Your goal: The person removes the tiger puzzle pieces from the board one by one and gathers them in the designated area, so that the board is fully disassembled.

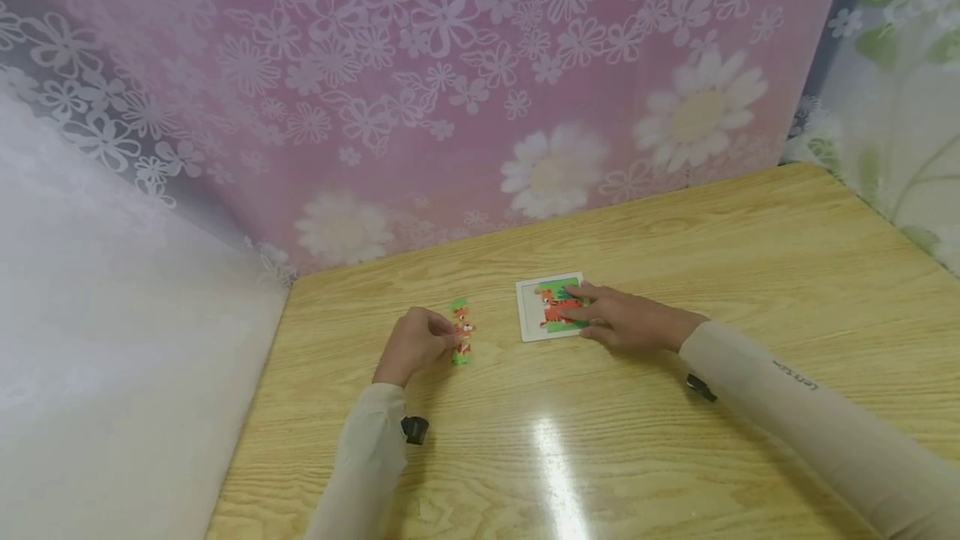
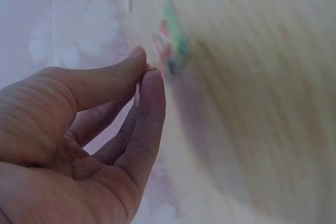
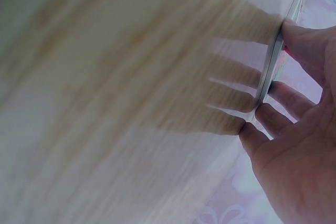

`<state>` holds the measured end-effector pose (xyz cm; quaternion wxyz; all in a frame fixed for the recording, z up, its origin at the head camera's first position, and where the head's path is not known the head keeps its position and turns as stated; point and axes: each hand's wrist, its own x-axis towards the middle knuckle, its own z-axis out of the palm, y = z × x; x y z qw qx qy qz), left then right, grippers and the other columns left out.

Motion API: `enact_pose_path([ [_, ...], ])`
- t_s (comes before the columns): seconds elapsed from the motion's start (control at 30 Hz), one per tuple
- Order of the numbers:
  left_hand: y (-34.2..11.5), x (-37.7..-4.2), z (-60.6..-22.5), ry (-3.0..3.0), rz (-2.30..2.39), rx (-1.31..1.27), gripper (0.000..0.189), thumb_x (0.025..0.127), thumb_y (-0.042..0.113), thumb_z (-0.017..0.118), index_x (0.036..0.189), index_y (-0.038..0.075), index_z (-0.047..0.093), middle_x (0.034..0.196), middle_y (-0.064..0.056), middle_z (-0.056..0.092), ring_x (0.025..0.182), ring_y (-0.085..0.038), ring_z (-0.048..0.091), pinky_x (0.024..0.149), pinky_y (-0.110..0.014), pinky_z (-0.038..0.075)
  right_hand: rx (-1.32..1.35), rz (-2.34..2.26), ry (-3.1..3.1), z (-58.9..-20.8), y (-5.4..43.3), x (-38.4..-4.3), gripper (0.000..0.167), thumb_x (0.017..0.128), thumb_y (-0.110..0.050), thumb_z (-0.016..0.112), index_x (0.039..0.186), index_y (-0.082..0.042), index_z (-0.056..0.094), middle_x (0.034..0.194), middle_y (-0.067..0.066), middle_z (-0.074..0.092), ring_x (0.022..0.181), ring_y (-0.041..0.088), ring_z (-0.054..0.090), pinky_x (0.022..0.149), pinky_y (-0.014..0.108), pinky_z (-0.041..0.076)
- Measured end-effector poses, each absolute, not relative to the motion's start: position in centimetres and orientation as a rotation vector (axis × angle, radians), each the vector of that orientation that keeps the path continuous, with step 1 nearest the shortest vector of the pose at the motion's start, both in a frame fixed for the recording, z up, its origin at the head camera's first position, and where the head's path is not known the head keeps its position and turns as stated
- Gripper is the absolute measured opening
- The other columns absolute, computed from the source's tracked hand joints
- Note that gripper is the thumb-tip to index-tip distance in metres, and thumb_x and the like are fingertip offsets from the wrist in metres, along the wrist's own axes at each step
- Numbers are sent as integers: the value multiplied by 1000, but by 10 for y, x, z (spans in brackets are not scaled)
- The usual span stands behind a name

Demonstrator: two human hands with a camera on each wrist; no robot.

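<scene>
In the head view my left hand [image 1: 415, 346] is at a short upright strip of puzzle pieces [image 1: 461, 354], green at both ends with an orange animal in the middle. Its thumb and index finger pinch a small puzzle piece [image 2: 150, 68], mostly hidden between the fingertips in the left wrist view. To the right lies a white-framed puzzle board [image 1: 529, 332], its right part filled with joined green and orange pieces [image 1: 553, 326]. My right hand [image 1: 626, 319] rests on the board's right side with fingers spread over the pieces; in the right wrist view the fingertips are at its edge [image 3: 270, 61].
Both things lie on a wood-grain table [image 1: 480, 440]. A pink flowered curtain [image 1: 450, 107] rises behind its back edge. A white cloth [image 1: 135, 340] hangs along the left side, and a pale leafy one [image 1: 915, 123] along the right.
</scene>
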<state>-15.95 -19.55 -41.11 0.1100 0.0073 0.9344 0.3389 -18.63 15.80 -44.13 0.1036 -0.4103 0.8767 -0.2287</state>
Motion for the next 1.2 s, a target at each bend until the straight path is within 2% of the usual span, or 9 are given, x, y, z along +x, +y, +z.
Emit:
enact_pose_path([
  [0.17,-173,-172,-405,2745,1020,116,11,93,17,77,97,7,79,90,-3,74,80,-20,69,78,-41,58,-1209,-684,2583,-440,158,-186,43,104,-14,59,144,-1,55,157,29,33,144,54,26,111,63,33],
  [0.33,-147,-186,-406,2730,1041,166,11,93,16,76,98,7,79,89,-4,73,76,-20,69,72,-38,58,-1214,-679,2582,-441,158,-186,43,103,-13,60,144,-2,55,156,30,33,143,55,27,110,63,34],
  [0.6,-109,-202,-416,2743,1088,157,11,94,14,75,102,7,79,96,-5,73,87,-19,67,79,-37,58,-1215,-675,2579,-442,157,-188,44,103,-14,61,144,0,54,155,32,34,142,56,27,108,64,37],
  [0.83,-89,-210,-427,2739,1149,142,16,94,13,75,107,5,78,95,-5,74,85,-17,69,74,-31,58,-1305,-659,2599,-443,156,-190,45,101,-12,63,143,3,54,149,32,39,135,48,44,102,55,47],
  [1.2,-81,-214,-428,2727,1179,107,13,94,13,75,104,6,79,93,-4,74,81,-15,68,72,-30,58,-1304,-654,2619,-444,157,-191,45,101,-10,63,143,2,53,143,31,42,125,42,53,94,48,52],
])
